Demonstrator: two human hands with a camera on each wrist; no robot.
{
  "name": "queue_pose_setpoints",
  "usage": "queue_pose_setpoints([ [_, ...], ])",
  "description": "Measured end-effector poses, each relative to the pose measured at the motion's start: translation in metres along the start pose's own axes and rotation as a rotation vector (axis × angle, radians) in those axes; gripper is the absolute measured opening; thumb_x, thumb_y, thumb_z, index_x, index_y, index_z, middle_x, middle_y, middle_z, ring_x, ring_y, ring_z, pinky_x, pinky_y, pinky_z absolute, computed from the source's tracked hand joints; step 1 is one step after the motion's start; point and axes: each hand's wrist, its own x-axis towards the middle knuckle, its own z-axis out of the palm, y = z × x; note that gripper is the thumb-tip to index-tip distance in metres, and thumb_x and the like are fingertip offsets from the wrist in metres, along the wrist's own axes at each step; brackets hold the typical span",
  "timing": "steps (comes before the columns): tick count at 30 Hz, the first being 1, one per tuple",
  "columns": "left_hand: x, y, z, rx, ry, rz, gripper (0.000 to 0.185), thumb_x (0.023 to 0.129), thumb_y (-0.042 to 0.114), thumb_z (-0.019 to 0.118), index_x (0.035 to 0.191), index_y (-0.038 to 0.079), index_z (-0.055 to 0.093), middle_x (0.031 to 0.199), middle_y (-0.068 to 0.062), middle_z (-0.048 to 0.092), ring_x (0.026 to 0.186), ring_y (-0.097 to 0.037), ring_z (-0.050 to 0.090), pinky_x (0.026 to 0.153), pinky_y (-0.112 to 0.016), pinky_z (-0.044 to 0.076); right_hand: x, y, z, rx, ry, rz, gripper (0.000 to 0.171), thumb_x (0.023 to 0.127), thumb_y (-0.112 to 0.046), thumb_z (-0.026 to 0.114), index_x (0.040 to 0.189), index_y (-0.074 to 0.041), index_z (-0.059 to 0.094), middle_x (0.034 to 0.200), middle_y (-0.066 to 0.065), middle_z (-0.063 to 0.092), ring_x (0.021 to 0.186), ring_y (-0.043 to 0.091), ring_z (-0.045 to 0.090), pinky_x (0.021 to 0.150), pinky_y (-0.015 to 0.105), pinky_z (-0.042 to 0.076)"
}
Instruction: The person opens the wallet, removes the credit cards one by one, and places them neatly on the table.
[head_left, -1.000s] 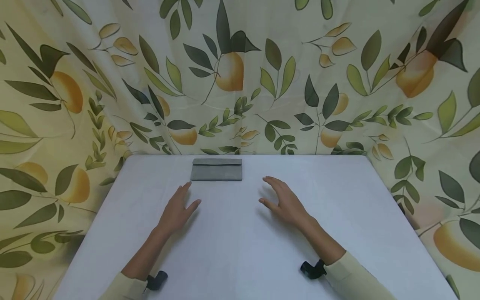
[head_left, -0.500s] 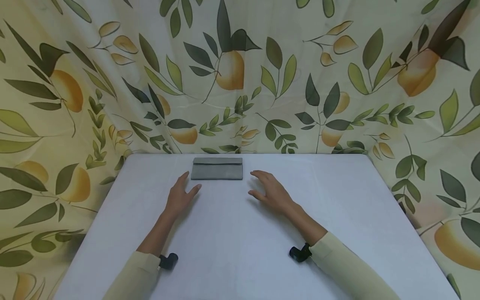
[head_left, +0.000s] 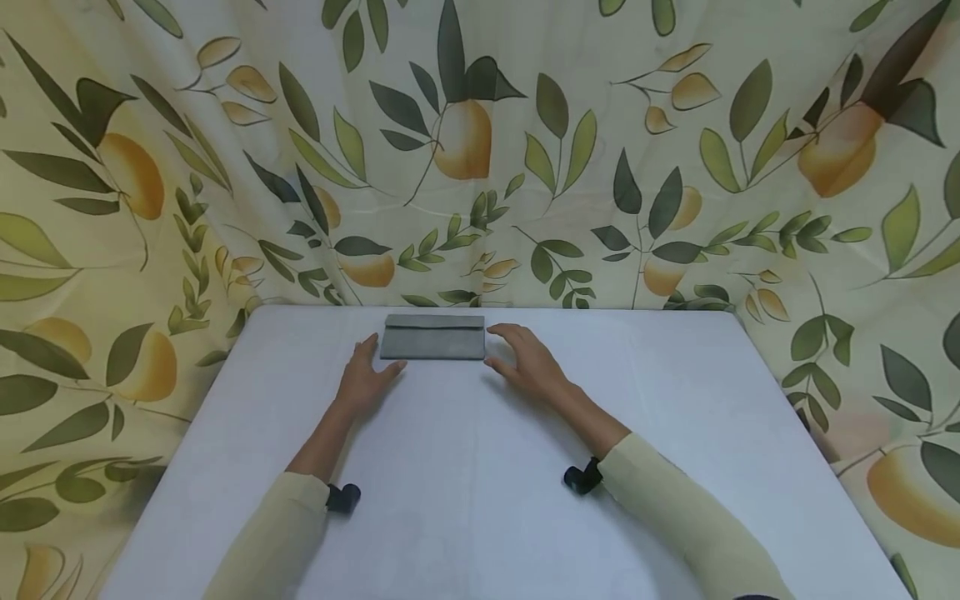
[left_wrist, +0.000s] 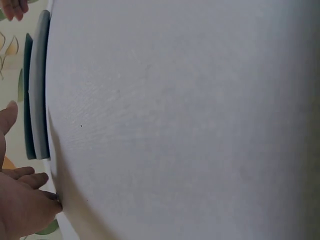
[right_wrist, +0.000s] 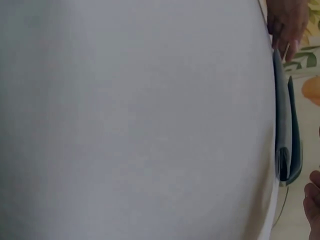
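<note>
A flat, grey-green rectangular folded pouch [head_left: 433, 340] lies near the table's far edge, a flap running along its back side. From the side, in the left wrist view, the pouch [left_wrist: 39, 90] has a few layers, and the right wrist view shows the folded end of the pouch [right_wrist: 283, 162]. My left hand [head_left: 362, 383] is at its left end, thumb near the front left corner, fingers extended. At its right end my right hand [head_left: 531, 365] has thumb and fingers spread, fingertips very close to the edge. Whether either hand touches it, I cannot tell.
The white table [head_left: 480, 467] spreads out toward me under both forearms. Behind and beside it hangs a curtain [head_left: 555, 150] printed with fruit and leaves. A small black camera sits on the left wrist [head_left: 343, 498] and another on the right wrist [head_left: 583, 477].
Both hands have moved forward to the two ends of the pouch, the right hand also leftward. The pouch has stayed in place.
</note>
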Motion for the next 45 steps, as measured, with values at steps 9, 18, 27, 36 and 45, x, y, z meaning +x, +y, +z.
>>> queue_pose_setpoints([
  [9, 0.008, -0.003, 0.0, 0.006, 0.013, -0.023, 0.086, 0.103, 0.033, 0.068, 0.165, -0.002, 0.019, 0.17, -0.031, 0.01, 0.157, -0.051, -0.001, 0.127, -0.061, 0.008, 0.029, 0.009, 0.005, -0.015, -0.001, 0.033, 0.05, 0.101, -0.026, 0.074, 0.144, -0.004, 0.059, 0.148, 0.013, 0.058, 0.143, 0.03, 0.047, 0.12, 0.043, 0.038],
  [18, 0.021, -0.004, -0.004, -0.042, -0.009, -0.021, 0.076, 0.107, 0.028, 0.059, 0.167, 0.005, 0.02, 0.172, -0.03, -0.001, 0.153, -0.055, -0.016, 0.125, -0.066, -0.004, 0.053, 0.013, 0.014, 0.138, 0.023, 0.106, 0.054, 0.097, -0.027, 0.08, 0.142, -0.004, 0.063, 0.145, 0.016, 0.061, 0.138, 0.033, 0.053, 0.116, 0.047, 0.043],
  [27, 0.028, -0.001, -0.004, -0.043, -0.022, -0.039, 0.078, 0.107, 0.033, 0.061, 0.169, 0.01, 0.02, 0.173, -0.026, -0.001, 0.153, -0.053, -0.018, 0.124, -0.067, -0.003, 0.067, 0.016, 0.028, 0.139, -0.01, 0.127, 0.051, 0.095, -0.026, 0.082, 0.138, -0.005, 0.067, 0.146, 0.015, 0.061, 0.141, 0.031, 0.051, 0.119, 0.044, 0.039],
  [36, 0.033, -0.002, -0.005, -0.01, -0.034, -0.002, 0.079, 0.106, 0.036, 0.063, 0.168, 0.009, 0.022, 0.173, -0.026, 0.0, 0.153, -0.055, -0.017, 0.124, -0.067, -0.005, 0.077, 0.017, 0.031, 0.127, 0.007, 0.129, 0.045, 0.094, -0.023, 0.083, 0.133, -0.003, 0.071, 0.14, 0.015, 0.066, 0.136, 0.031, 0.056, 0.117, 0.042, 0.042],
  [45, 0.033, -0.004, -0.002, 0.013, -0.032, 0.005, 0.08, 0.105, 0.035, 0.063, 0.167, 0.005, 0.022, 0.173, -0.026, 0.003, 0.154, -0.053, -0.017, 0.125, -0.062, -0.009, 0.085, 0.017, 0.037, 0.142, -0.011, 0.112, 0.041, 0.091, -0.019, 0.085, 0.128, -0.004, 0.075, 0.133, 0.012, 0.07, 0.13, 0.028, 0.061, 0.113, 0.039, 0.046],
])
